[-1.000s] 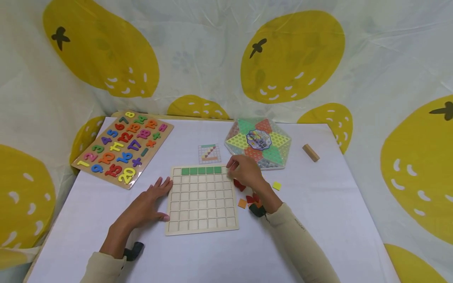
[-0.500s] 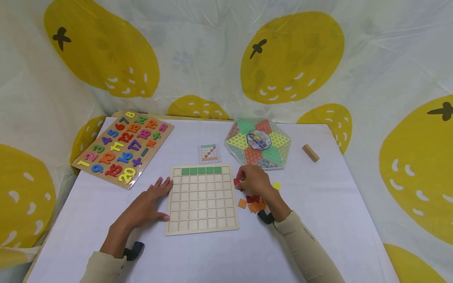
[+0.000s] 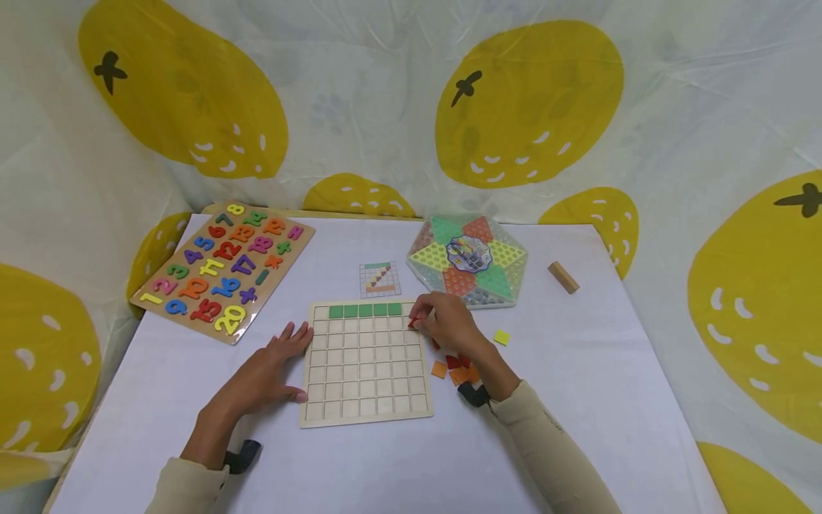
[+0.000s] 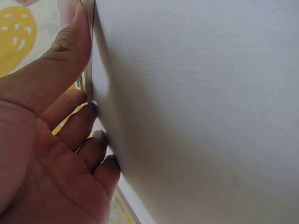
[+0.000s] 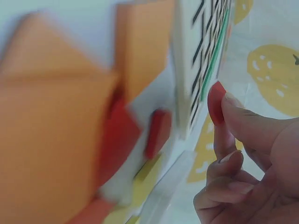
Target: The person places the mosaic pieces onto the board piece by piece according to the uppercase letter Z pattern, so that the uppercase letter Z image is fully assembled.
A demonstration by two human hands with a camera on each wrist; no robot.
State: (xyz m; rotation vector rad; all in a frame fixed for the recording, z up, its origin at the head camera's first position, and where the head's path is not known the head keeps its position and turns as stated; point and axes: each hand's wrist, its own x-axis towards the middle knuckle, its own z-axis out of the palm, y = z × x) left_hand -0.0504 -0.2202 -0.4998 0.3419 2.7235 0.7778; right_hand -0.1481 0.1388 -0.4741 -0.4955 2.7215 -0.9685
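Observation:
A square wooden grid board [image 3: 367,371] lies on the white table, with a row of green square tiles [image 3: 366,310] in its far row. My left hand [image 3: 276,364] rests along the board's left edge, thumb and fingertips touching it; the left wrist view shows the fingers [image 4: 74,126] spread against that edge. Over the far right corner of the board, my right hand [image 3: 449,325] pinches a red tile [image 5: 216,102] with one curved side between thumb and finger. Below that hand, partly covered by it, lie loose red tiles [image 3: 453,362] and orange tiles [image 3: 439,369].
A small pattern card [image 3: 379,279] lies beyond the board. Further back right is a wrapped hexagonal Chinese checkers board [image 3: 494,250]. A number puzzle board [image 3: 225,271] lies at the left. A wooden block [image 3: 564,278] and a yellow tile [image 3: 502,338] are on the right.
My right hand moves from the board's top right cell down to the loose tiles, picks up a red tile and carries it back over the board's right edge. The left hand stays in place.

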